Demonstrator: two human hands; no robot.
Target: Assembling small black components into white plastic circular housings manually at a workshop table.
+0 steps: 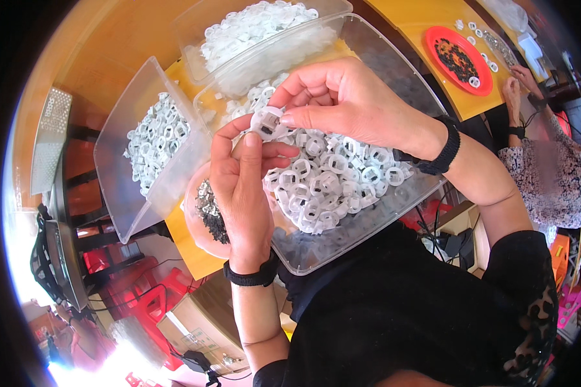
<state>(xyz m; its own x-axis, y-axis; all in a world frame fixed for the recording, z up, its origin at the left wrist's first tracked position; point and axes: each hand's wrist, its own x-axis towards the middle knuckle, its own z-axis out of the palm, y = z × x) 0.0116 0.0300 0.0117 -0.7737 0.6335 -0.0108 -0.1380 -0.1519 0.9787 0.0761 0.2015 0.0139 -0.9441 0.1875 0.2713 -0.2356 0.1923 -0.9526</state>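
A white plastic piece (pixel 268 123) sits between both hands (pixel 242 180) (pixel 361 106), which pinch it.

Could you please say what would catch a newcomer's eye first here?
Probably the white plastic ring part, between the left hand and right hand, above a large clear bin heaped with similar parts. Next, the red plate of dark pieces on the yellow table, upper right.
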